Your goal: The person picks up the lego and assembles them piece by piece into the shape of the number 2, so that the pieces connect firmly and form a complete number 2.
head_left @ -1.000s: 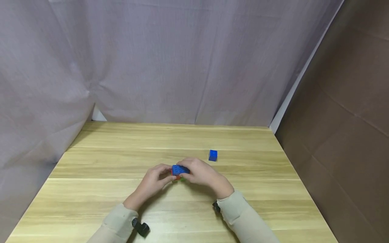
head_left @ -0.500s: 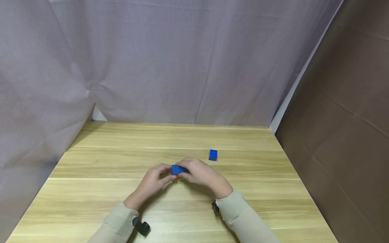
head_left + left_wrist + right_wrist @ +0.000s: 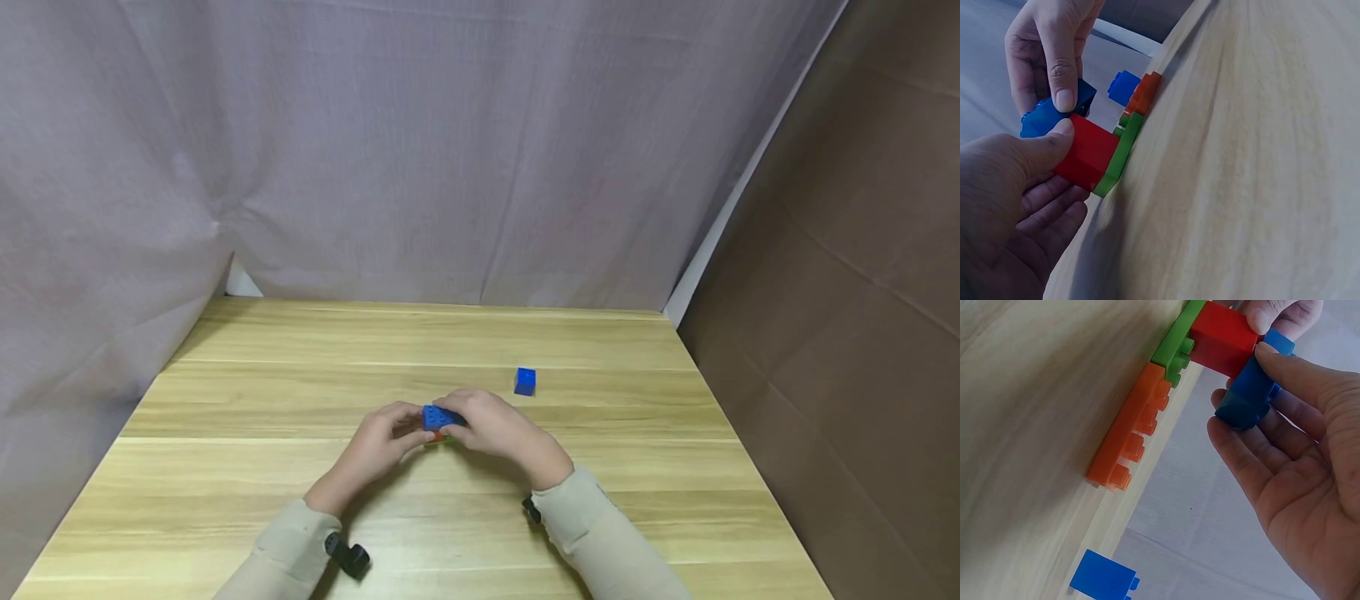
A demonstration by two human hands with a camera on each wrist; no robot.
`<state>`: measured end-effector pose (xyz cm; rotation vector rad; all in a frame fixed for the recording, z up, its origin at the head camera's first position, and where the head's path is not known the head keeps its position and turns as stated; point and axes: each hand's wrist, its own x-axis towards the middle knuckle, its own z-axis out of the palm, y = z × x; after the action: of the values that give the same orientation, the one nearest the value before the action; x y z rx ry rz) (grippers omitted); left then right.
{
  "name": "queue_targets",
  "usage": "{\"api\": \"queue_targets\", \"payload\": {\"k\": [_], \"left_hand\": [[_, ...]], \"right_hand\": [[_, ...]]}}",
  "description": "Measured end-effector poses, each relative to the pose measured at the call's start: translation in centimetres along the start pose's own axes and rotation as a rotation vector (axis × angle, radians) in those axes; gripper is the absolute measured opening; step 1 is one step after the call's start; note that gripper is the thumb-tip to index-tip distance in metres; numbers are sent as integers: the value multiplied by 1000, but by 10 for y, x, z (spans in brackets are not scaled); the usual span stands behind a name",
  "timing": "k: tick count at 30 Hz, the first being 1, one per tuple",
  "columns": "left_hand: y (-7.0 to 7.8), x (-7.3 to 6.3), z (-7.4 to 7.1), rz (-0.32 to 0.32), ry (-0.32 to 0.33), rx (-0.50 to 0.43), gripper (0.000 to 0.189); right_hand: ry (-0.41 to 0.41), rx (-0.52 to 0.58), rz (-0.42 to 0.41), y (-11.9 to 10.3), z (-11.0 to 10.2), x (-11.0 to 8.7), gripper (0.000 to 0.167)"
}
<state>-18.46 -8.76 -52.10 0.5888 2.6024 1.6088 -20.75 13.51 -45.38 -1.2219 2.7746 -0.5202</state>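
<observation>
My left hand [image 3: 381, 442] pinches a red toy brick [image 3: 1088, 151] between thumb and fingers. That brick stands on a thin green brick [image 3: 1121, 156] low at the tabletop. With thumb and fingers, my right hand [image 3: 498, 429] grips a long blue brick [image 3: 1249, 394] that lies across the top of the red one and overhangs it. Whether the two are fully pressed together cannot be told. An orange studded brick [image 3: 1125, 428] lies end to end with the green one; in the head view my right hand hides it.
A smaller blue brick [image 3: 525, 382] sits apart on the wooden table [image 3: 300, 367], beyond my right hand. Grey cloth [image 3: 375, 150] hangs behind the table's far edge, and a brown cloth [image 3: 847, 292] hangs along the right. Dark wrist cameras [image 3: 347, 557] project from the sleeves.
Over the past second the right hand and the long blue brick shift very slightly left. Both hands keep their grips, and the loose blue brick stays in place.
</observation>
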Motion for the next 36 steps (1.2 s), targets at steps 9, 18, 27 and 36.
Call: {"api": "queue_targets", "payload": {"k": [9,18,27,36], "left_hand": [[3,0,-2,-18,1,30,30],[3,2,-2,-3,4,32,31],[4,-2,-2,-6,1,47,31],[5,-1,0,24,18,58,31]], "right_hand": [[-6,5,1,-1,-2,1,36],[-1,-2,12,-3,-4,2,35],[-13,-8,10,-5,-2,1,35],[-1,-27,4,-5,-4,1,33]]}}
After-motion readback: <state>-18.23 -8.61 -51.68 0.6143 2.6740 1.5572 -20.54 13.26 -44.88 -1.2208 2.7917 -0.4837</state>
